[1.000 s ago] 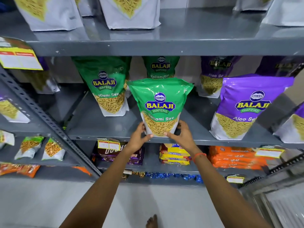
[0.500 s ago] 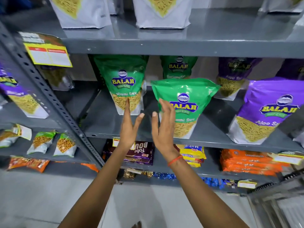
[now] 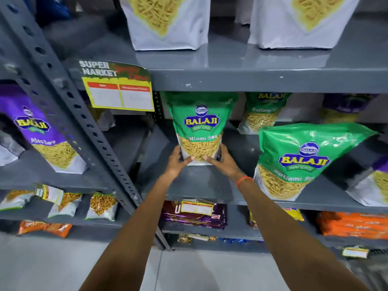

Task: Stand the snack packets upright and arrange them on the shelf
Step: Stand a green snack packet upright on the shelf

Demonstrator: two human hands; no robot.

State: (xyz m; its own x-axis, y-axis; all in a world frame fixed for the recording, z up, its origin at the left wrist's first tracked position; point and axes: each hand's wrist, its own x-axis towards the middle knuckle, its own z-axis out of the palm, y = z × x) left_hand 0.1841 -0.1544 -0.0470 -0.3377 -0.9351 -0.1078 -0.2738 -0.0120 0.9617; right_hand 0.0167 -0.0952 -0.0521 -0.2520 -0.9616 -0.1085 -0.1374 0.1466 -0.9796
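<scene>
On middle shelf (image 3: 210,183): green packet (image 3: 199,127) upright
Left hand (image 3: 178,162): grasping packet's lower left
Right hand (image 3: 224,162): grasping lower right
Nearby: second green packet (image 3: 304,160), apart

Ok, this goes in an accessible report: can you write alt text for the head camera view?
Both hands, left hand and right hand, grip the base of an upright green Ratlami Sev packet on a grey metal shelf. Another green packet stands to its right, nearer the front edge.
</scene>
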